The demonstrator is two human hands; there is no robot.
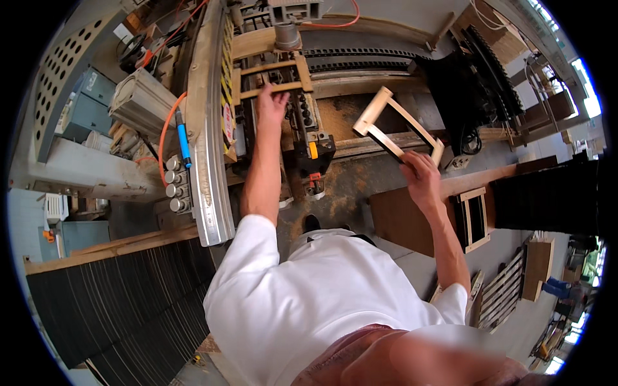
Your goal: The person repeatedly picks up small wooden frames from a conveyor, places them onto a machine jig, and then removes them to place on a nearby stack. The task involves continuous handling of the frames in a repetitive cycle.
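My right hand (422, 175) is closed around a corner of a rectangular light wooden frame (374, 114), which it holds up in the air, tilted, to the right of the machine. A second wooden frame (302, 72) of the same kind lies on the machine bed (298, 119) ahead of me. My left hand (270, 106) reaches to that frame's near rail, its fingers apart and seeming to touch the wood. Whether any finger goes under the rail cannot be seen.
A metal beam (209, 212) with a blue pen-shaped tool (183, 145) and an orange hose stands left of my arm. At right, another wooden frame (475, 219) rests by a brown board (402, 222). Black cable chains (360, 58) run behind; sawdust covers the floor.
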